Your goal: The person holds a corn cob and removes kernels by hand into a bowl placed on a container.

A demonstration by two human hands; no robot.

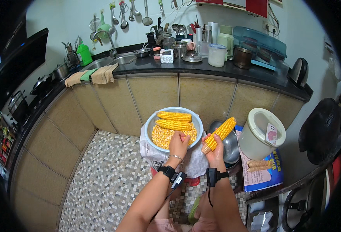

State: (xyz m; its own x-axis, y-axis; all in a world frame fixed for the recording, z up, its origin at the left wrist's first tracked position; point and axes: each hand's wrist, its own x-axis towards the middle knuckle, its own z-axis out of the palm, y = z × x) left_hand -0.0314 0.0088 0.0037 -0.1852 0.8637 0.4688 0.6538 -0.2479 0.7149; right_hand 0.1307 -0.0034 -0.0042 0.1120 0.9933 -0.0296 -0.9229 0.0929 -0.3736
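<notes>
A pale blue bowl (158, 137) holds loose yellow corn kernels (160, 136), with two whole corn cobs (173, 124) lying on top. My left hand (179, 143) is over the right part of the kernels, fingers curled; whatever is in them is hidden. To the right of the bowl, my right hand (213, 149) grips a yellow corn cob (226, 128) held at a slant, tip up. Behind that hand is a steel bowl (231, 150). Printed paper (149, 153) lies under the blue bowl.
A lidded cream bucket (257, 145) stands at my right on a blue-and-pink printed sheet (261, 179), beside bare cobs (258, 164). Ahead, a crowded dark counter (242, 73) curves over tiled cabinets (155, 92). A black wok (319, 131) is at far right.
</notes>
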